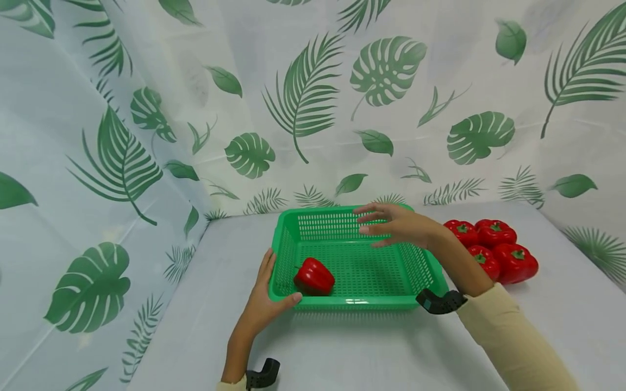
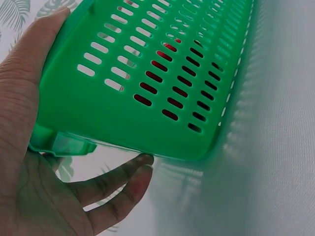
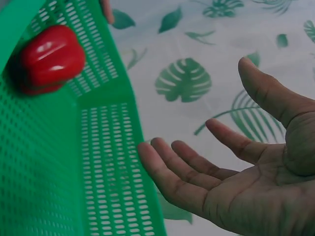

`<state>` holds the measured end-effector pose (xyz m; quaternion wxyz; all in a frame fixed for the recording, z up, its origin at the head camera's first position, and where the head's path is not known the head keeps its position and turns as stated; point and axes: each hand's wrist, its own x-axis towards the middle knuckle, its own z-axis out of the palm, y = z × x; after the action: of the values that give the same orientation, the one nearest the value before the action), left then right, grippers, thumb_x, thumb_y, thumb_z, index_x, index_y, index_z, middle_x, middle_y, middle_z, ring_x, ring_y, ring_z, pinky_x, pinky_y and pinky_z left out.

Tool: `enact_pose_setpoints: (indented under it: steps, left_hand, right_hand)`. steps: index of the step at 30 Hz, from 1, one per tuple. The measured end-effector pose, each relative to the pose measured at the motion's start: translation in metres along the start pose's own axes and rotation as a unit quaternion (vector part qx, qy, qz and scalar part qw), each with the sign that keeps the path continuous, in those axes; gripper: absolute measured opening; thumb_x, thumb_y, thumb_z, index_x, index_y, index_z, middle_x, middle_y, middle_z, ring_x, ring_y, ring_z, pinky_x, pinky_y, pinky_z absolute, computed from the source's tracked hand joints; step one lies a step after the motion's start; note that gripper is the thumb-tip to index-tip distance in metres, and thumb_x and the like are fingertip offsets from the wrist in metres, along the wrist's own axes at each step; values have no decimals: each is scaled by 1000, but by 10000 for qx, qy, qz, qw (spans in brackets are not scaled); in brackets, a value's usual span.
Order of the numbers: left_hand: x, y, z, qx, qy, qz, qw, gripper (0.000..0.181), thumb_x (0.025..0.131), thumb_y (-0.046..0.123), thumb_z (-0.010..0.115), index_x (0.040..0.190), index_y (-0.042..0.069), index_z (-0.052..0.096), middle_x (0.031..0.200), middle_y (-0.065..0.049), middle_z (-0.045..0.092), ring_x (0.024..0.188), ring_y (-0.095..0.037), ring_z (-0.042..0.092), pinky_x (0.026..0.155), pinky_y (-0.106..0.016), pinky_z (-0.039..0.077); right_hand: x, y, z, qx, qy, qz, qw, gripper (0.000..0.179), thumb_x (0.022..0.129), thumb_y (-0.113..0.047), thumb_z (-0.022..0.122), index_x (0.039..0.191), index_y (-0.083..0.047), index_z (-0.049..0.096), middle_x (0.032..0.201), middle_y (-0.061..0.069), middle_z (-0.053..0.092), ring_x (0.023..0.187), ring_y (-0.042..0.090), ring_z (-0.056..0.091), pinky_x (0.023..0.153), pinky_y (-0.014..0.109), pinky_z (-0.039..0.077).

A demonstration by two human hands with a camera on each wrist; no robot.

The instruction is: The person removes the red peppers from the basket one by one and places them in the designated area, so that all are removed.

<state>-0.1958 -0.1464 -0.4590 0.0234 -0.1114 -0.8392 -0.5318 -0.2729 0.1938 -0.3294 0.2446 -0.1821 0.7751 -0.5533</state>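
Note:
A green slotted plastic basket (image 1: 357, 301) stands on the white table. One red bell pepper (image 1: 314, 277) lies in its front left part, also seen in the right wrist view (image 3: 49, 56). My left hand (image 1: 266, 298) braces the basket's front left corner, fingers straight along the left wall and thumb along the front rim; the left wrist view shows the hand (image 2: 19, 123) against the basket wall (image 2: 147, 73). My right hand (image 1: 396, 225) hovers over the basket's back right part, fingers spread, palm empty (image 3: 236, 182), just above the wall (image 3: 108, 162).
Several red bell peppers (image 1: 494, 244) lie in a cluster on the table right of the basket, behind my right forearm. A white cloth with a green leaf print (image 1: 303, 98) walls the table at the back and on both sides.

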Motion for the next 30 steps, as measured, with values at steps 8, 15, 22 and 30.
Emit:
enact_pose_setpoints:
  steps: [8,15,22,30]
  left_hand:
    - [2,-1,0,-29,19,14,10000,100,80,27,78,158,23,14,165,7,4,152,-28,9,112,-65,27]
    - [1,0,0,-5,-18,-53,10000,101,80,28,78,158,22,13,165,7,3,152,-29,8,112,-65,25]
    - [1,1,-2,-55,-20,-86,9999,101,80,29,78,158,21,13,165,8,3,152,-28,7,113,-67,23]
    - [1,0,-3,-48,-13,-129,9999,100,81,29,78,158,23,14,165,10,4,152,-29,7,112,-68,23]
  right_hand:
    - [44,3,12,438,-786,633,9939,61,91,-26,69,144,-12,42,151,17,41,133,38,47,93,51,53]
    - [73,10,18,228,-1412,1028,9844,61,92,-26,69,145,-11,41,149,14,44,132,39,49,95,58,50]
    - [96,15,32,128,-2031,1395,9691,59,89,-22,71,142,-14,46,146,16,46,132,40,48,94,60,49]
    - [118,24,54,-343,-2395,1831,9529,63,87,-22,74,142,-11,44,140,12,52,119,32,58,89,56,53]
